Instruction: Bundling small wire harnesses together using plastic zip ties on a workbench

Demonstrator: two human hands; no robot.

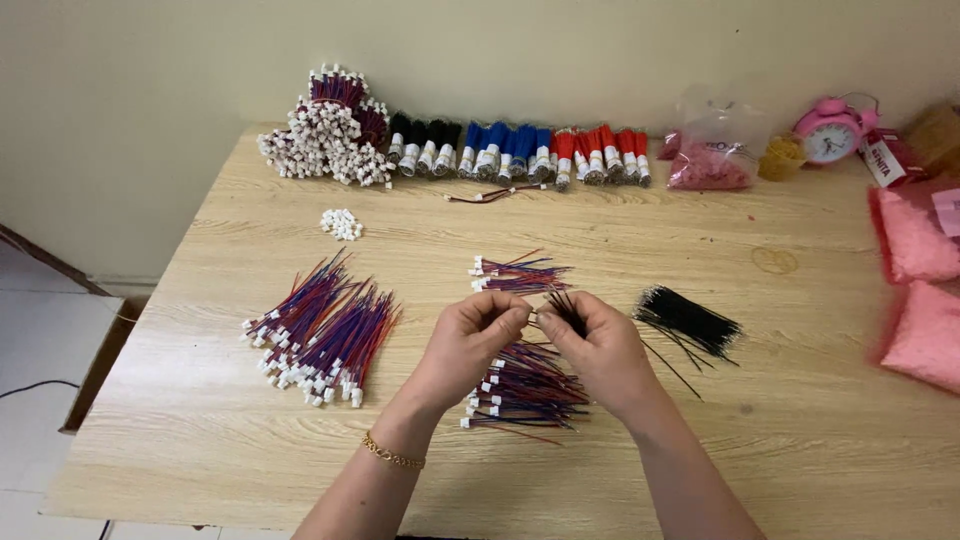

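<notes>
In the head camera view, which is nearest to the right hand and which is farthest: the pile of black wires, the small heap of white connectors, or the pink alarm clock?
Measured from the right hand:
1. Pile of black wires, just to its right on the table.
2. Small heap of white connectors, far to the left and further back.
3. Pink alarm clock, at the back right by the wall.

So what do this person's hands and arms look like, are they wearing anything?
Both forearms are bare, with no sleeves or gloves in view. The left hand has a thin gold-coloured chain bracelet at its wrist. The right hand wears nothing that shows: no ring, watch or band.
</notes>
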